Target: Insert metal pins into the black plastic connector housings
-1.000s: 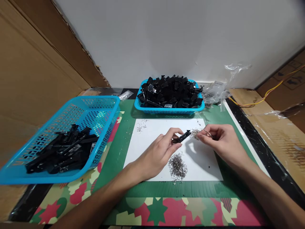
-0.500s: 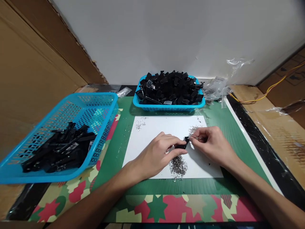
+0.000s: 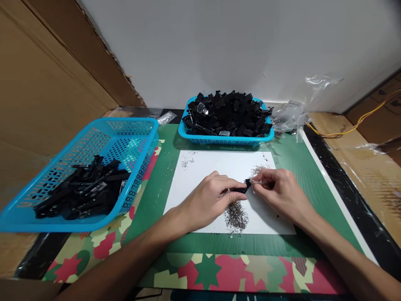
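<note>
My left hand (image 3: 216, 195) pinches a small black plastic part (image 3: 242, 189) between thumb and fingers, above the white sheet (image 3: 200, 167). Facing it, my right hand (image 3: 275, 184) is closed on a thin metal pin-like piece (image 3: 256, 181), whose end meets the black part's right end. Whether the pin is a tool or a loose wire cannot be made out. Just below my left fingers lies a pile of small bent metal pieces (image 3: 236, 218), perhaps tiny springs. A second heap of them (image 3: 258, 169) sits behind my right fingertips, and a few more (image 3: 187, 161) are scattered at the sheet's far left corner.
A blue basket (image 3: 225, 142) heaped with black plastic parts (image 3: 232, 113) stands at the back. Another blue basket (image 3: 134, 184), with longer black parts (image 3: 84, 190), is at the left. Clear plastic bags (image 3: 290, 115) lie back right. Cardboard (image 3: 40, 83) walls the left side.
The view has shifted slightly, moving the scene a little to the right. Both hands keep their grips, and the black part looks tilted slightly lower.
</note>
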A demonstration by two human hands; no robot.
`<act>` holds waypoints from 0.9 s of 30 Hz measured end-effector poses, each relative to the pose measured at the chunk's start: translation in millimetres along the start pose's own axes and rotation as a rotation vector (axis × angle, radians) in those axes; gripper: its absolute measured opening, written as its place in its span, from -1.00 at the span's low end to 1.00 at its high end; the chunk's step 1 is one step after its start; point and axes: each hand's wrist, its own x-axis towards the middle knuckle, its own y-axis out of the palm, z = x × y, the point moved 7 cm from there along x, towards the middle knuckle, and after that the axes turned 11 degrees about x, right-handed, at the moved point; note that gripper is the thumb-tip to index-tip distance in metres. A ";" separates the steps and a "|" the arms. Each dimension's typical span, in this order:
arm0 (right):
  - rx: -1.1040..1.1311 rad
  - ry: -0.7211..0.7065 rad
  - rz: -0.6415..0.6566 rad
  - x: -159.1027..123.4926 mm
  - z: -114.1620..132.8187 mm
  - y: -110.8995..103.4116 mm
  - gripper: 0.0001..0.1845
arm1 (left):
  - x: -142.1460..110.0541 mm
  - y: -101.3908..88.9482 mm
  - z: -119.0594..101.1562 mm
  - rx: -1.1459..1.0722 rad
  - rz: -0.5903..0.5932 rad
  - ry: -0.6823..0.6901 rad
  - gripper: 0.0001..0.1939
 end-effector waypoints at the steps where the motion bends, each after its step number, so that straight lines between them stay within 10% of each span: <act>1: -0.004 0.008 0.018 0.4 0.5 -0.7 -0.81 | 0.0 0.2 0.4 -0.002 0.004 -0.002 -0.79; 15: 0.151 -0.243 -0.149 -4.5 22.7 -33.4 -0.77 | -0.2 1.4 11.7 -0.048 0.090 -0.074 -0.77; 27: 0.596 -0.013 -0.259 -1.9 -8.7 -7.0 -0.77 | 0.8 -0.7 21.0 -0.202 0.103 -0.207 -0.75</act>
